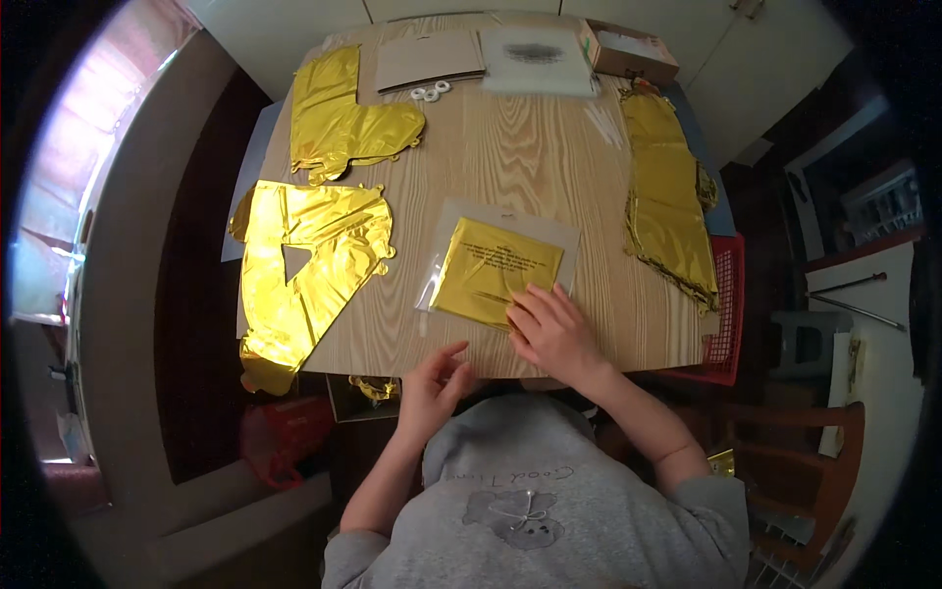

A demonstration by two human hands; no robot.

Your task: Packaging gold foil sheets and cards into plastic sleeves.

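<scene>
A clear packet (498,257) of folded gold foil is lying near the middle of the tabletop's (510,147) near edge. The right hand (555,332) is resting its fingers on the packet's near right corner; whether its grip is pinching, I cannot tell. The left hand (433,391) is hovering by the near edge, its grip released and empty. Gold foil pieces (280,316) are lining the left edge, a foil stack (667,187) is lying along the right, and white rings (425,95) are sitting toward the far edge.
</scene>
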